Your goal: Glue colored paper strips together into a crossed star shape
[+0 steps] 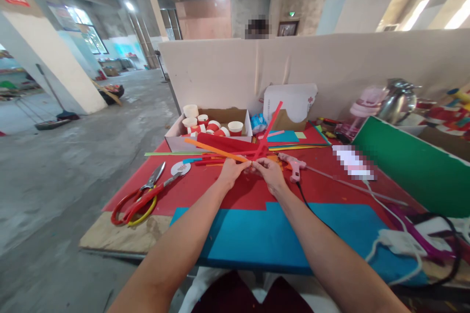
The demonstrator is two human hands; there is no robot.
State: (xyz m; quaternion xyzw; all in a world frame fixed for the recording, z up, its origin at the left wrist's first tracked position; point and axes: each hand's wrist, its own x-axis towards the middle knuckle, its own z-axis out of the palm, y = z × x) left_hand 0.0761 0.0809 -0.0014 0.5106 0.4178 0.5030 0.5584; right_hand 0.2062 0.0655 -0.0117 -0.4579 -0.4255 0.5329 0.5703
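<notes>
Over the middle of the red table covering, my two hands meet with their fingertips pinched close together. My left hand [232, 171] is closed on the end of an orange strip [209, 148], which slants up to the left. From the fingertips of my right hand [270, 172] a red strip [270, 127] rises up to the right. Where the two strips come together is hidden by my fingers. A pink glue gun [294, 165] lies just right of my right hand. Behind my hands are more red strips [220, 143] and a green strip [165, 153].
Scissors [156, 176] and red-handled pliers [149, 199] lie at the left. A box [176, 143] of red-and-white paper cups stands behind. Blue sheets [235, 234] cover the front edge. At the right are a green panel [411, 166], a power strip [402, 242] and cables.
</notes>
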